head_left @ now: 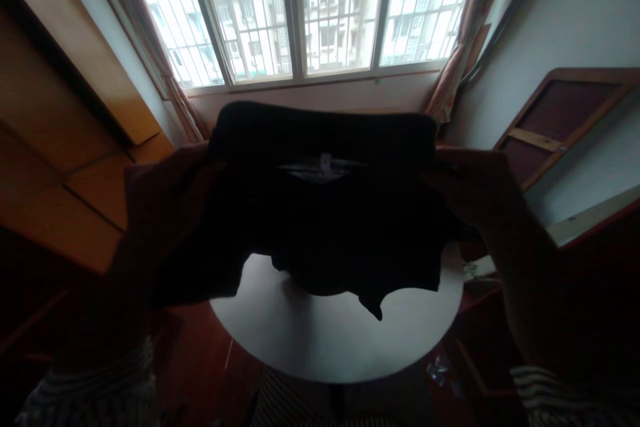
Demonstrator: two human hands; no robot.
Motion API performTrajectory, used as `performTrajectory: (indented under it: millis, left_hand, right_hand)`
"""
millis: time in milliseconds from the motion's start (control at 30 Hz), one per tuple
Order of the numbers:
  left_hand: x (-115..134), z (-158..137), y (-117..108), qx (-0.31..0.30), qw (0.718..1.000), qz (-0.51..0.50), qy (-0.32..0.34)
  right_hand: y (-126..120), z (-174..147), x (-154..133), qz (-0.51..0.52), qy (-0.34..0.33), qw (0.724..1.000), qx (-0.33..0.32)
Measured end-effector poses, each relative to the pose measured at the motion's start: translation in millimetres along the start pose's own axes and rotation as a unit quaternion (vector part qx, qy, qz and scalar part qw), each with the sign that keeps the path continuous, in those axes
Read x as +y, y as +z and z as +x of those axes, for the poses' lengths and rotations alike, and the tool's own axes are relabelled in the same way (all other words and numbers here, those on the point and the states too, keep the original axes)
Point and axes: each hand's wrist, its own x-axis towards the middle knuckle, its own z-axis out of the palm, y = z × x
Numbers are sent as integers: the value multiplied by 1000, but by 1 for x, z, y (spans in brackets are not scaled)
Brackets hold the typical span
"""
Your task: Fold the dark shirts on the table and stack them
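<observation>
A black shirt [325, 227] hangs spread out in the air in front of me, dark against the window light. Near its top edge the neck opening shows with a small pale label [326, 161]. My left hand [173, 183] is closed on the shirt's upper left side. On the opposite side, my right hand [467, 180] pinches the cloth near the upper right corner. Deep shadow hides most finger detail. Lower folds of the shirt dangle over a round white table [340, 340], and I cannot tell whether they touch it.
Beyond the table is a barred window [330, 13] with curtains [453, 87] at its sides. Wooden cabinets [60, 100] stand on the left. A wood-framed panel [570, 113] leans by the right wall. Clear crumpled plastic [438, 371] lies low on the right.
</observation>
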Motion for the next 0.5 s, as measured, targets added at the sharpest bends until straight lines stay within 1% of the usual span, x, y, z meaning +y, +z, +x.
performTrajectory:
  millis: [33, 67, 100, 167, 200, 267, 300, 333, 367, 400, 433, 500]
  left_hand:
    - [-7, 19, 6, -15, 1000, 5, -1]
    - [-15, 38, 18, -30, 1000, 6, 0]
    - [-26, 57, 34, -45, 999, 0, 6]
    - [-48, 88, 77, -70, 997, -22, -13]
    - [-59, 99, 101, -105, 994, -32, -25]
    - [-76, 110, 146, -168, 983, -20, -67]
    - [-81, 109, 165, -198, 976, -10, -89]
    - [-82, 104, 180, -218, 971, -4, -102]
    - [-81, 93, 191, -235, 966, -4, -107]
    - [-76, 78, 199, -251, 963, -15, -97]
    - [-68, 60, 202, -266, 960, -32, -78]
    - [-44, 12, 199, -311, 947, -81, -21]
  right_hand:
    - [-1, 17, -1, -36, -25, 999, 31]
    - [-1, 39, 1, -77, -49, 994, 59]
    - [1, 63, 8, -118, -66, 988, 74]
    - [9, 117, 29, -206, -80, 974, 54]
    - [15, 142, 43, -255, -71, 964, 34]
    - [31, 181, 71, -345, -24, 938, -8]
    - [40, 191, 85, -363, -8, 931, -29]
    - [51, 194, 97, -378, 7, 924, -58]
    - [62, 189, 107, -383, 14, 920, -84]
    - [74, 177, 115, -384, 15, 917, -110]
    - [86, 158, 121, -384, 11, 913, -135]
    - [109, 106, 127, -377, 0, 907, -187]
